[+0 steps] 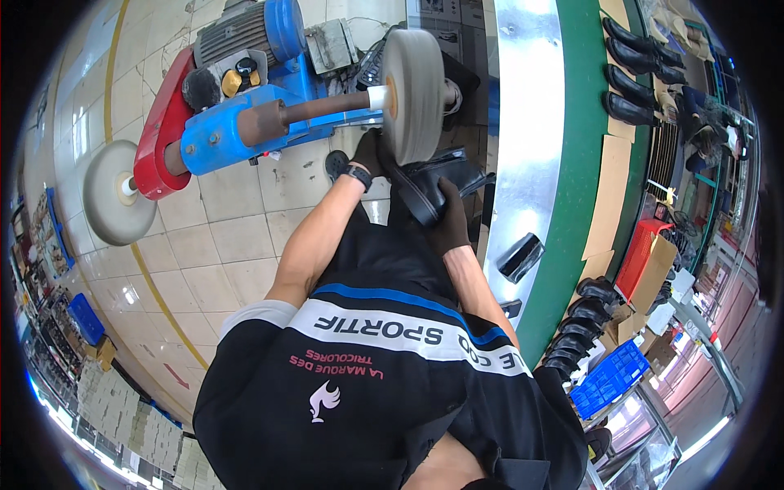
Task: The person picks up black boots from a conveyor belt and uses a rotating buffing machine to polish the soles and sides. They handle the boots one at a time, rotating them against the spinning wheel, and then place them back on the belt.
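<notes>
In front of me a black leather shoe (425,189) is held up against the underside of a pale buffing wheel (413,98), whose surface looks blurred as if turning. My right hand (449,220), in a dark glove, wraps around the shoe's near right side. On the other side, just left of the wheel, my left hand (370,153) is closed at the shoe's far end, also gloved, its fingers partly hidden. The wheel sits on the shaft of a blue and red polishing machine (233,131).
A second wheel (120,192) stands at the machine's left end. Along my right runs a metal ledge (527,122) carrying a shiny black curved piece (520,257). Beyond it, a green bench (576,163) holds several black shoes (629,77). Further back are a blue crate (608,380) and a red box (641,261).
</notes>
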